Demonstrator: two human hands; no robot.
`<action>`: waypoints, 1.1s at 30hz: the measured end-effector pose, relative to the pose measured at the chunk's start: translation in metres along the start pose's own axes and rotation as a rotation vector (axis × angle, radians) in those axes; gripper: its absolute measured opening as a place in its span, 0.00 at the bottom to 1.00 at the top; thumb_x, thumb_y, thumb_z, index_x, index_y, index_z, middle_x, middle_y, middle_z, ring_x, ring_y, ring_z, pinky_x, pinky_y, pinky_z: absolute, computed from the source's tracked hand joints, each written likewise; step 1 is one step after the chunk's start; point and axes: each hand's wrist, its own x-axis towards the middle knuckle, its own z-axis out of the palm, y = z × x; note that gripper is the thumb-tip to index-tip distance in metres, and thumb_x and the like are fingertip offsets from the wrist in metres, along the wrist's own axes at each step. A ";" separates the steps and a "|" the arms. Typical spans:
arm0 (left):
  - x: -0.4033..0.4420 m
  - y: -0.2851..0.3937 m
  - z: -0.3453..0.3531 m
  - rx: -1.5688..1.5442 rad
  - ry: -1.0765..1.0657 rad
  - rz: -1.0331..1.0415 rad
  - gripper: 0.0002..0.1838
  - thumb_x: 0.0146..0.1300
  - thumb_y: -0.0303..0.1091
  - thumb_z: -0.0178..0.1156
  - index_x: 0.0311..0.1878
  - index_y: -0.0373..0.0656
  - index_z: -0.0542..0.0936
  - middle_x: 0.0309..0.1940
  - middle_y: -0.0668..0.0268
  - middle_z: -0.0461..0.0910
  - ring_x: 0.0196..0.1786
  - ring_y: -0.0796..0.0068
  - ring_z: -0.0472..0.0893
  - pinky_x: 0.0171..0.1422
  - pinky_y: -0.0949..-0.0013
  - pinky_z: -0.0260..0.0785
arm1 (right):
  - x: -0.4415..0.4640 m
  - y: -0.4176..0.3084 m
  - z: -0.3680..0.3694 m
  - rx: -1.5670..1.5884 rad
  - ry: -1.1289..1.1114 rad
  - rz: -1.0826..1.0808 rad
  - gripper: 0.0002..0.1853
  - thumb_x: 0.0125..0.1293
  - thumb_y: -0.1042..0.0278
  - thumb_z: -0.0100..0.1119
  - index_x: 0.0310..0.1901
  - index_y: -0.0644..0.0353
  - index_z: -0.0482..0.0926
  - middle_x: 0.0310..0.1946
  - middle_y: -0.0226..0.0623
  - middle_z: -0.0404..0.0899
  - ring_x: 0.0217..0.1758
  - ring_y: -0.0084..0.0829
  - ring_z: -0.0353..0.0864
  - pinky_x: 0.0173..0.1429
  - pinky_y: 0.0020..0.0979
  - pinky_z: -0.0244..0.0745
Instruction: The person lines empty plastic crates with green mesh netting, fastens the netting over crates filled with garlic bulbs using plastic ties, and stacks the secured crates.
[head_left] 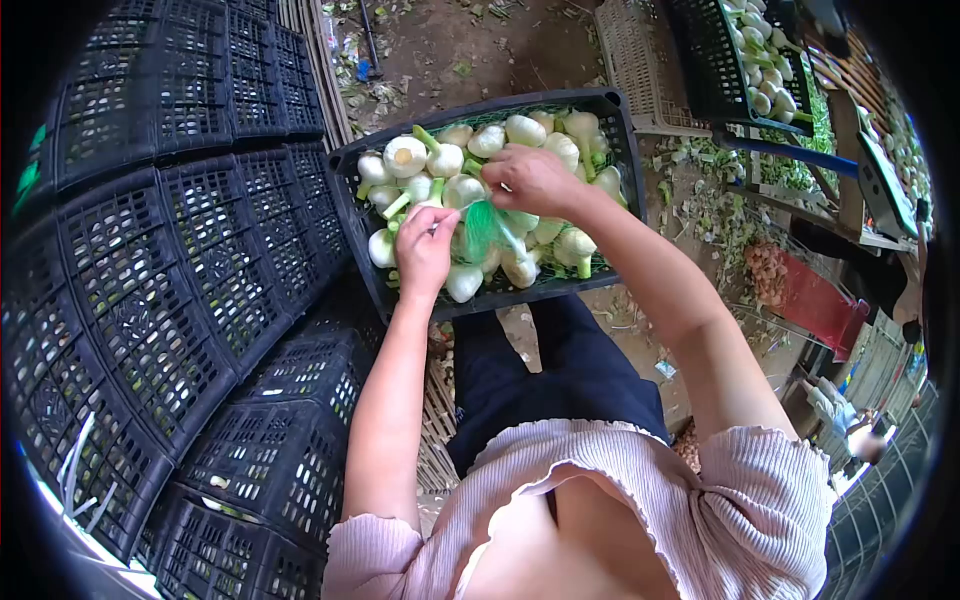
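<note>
A black plastic crate (pixel 480 306) in front of me is full of white bulbs with trimmed green stems (pixel 405 157). Green mesh netting (pixel 482 232) lies over them and bunches up near the crate's middle. My left hand (pixel 425 250) is closed at the left of this bunch, thumb and forefinger pinching the netting's gathered edge. My right hand (pixel 532 180) is above and right of the bunch with its fingers curled together. What those right fingers grip is hidden beneath the hand.
Stacked black crates (pixel 200 230) of bulbs form a wall on my left. At the upper right stands another filled crate (pixel 755 60), by a pale crate (pixel 640 60). Leaf scraps (pixel 700 200) litter the dirt floor. A person (pixel 845 415) is at the far right.
</note>
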 end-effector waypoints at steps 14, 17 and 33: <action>-0.004 -0.041 -0.120 -0.404 0.630 -0.777 0.17 0.53 0.43 0.58 0.44 0.46 0.71 0.32 0.72 0.70 0.32 0.83 0.69 0.32 0.76 0.63 | -0.077 0.039 -0.042 -0.136 0.636 0.523 0.22 0.47 0.69 0.61 0.47 0.61 0.71 0.42 0.44 0.72 0.47 0.41 0.69 0.52 0.35 0.65; 0.019 -0.075 -0.110 -0.206 0.417 -0.865 0.22 0.53 0.52 0.55 0.42 0.44 0.72 0.30 0.70 0.71 0.30 0.79 0.67 0.34 0.73 0.60 | -0.123 0.082 -0.011 0.052 0.610 0.925 0.18 0.52 0.63 0.57 0.42 0.65 0.71 0.38 0.51 0.73 0.42 0.46 0.72 0.46 0.38 0.66; -0.031 -0.053 -0.051 0.428 0.432 -0.820 0.14 0.48 0.38 0.58 0.34 0.38 0.73 0.30 0.51 0.76 0.36 0.50 0.76 0.38 0.56 0.66 | -0.134 0.125 0.019 0.066 0.507 0.967 0.18 0.52 0.55 0.55 0.42 0.56 0.74 0.27 0.41 0.77 0.31 0.37 0.76 0.37 0.35 0.68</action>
